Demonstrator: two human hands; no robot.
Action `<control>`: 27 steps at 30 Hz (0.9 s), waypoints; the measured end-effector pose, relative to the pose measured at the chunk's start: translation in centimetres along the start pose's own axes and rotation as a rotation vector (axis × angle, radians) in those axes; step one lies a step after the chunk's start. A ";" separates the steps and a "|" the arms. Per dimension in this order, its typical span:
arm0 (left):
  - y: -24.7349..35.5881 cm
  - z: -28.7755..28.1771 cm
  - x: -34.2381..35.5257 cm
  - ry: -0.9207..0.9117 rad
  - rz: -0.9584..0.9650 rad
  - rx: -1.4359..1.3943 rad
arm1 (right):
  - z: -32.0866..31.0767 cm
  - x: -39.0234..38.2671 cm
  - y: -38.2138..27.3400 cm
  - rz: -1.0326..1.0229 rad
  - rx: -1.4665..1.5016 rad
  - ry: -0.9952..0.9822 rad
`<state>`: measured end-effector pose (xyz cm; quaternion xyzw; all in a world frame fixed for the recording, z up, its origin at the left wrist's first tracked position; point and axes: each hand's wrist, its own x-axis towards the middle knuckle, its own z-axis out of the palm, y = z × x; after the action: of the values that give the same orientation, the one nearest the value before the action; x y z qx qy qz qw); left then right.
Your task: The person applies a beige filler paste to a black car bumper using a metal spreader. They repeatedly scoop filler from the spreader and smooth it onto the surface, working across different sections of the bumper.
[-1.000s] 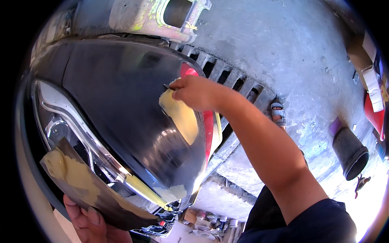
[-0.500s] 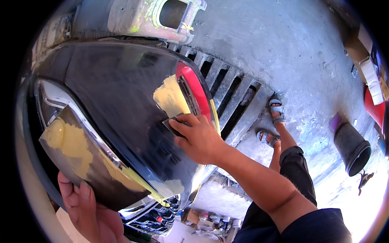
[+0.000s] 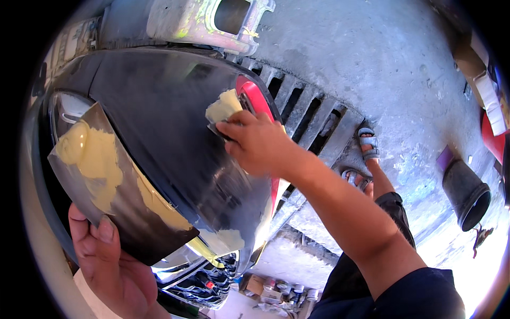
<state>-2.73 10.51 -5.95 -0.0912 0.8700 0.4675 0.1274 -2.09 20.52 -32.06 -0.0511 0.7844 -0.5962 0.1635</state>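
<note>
My left hand pinches the lower edge of a dark flat mixing board, thumb on top. Pale yellow filler putty is smeared over that board, with a thick lump near its far left corner. In my right hand, fingers close around a small dark spreader, partly hidden by them. Its edge rests against a yellow putty patch on the dark car body panel, beside a red curved strip. Another pale filled patch lies at the panel's near end.
Slotted drain covers run along the floor beside the car. A person's sandalled feet stand at right, near a black bucket lying tilted. A paint-spotted stool is at the top; the grille and boxes and cans are below.
My right hand and the spreader have moved up across the yellow patch, which now shows smaller. The board in my left hand has shifted slightly up and left.
</note>
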 end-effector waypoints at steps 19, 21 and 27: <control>-0.7 -0.3 0.2 0.043 0.027 0.017 | 1.0 -2.0 -0.1 -0.121 -0.172 0.109; -0.7 -0.6 0.2 0.033 0.030 0.019 | 1.1 -3.3 -0.3 -0.162 -0.228 0.098; -1.1 -0.3 0.5 0.035 0.039 0.012 | -0.9 0.5 1.4 -0.130 -0.125 0.147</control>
<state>-2.90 9.64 -6.81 -0.0816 0.8766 0.4628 0.1038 -2.65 21.65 -33.25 -0.0680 0.8249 -0.5577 0.0629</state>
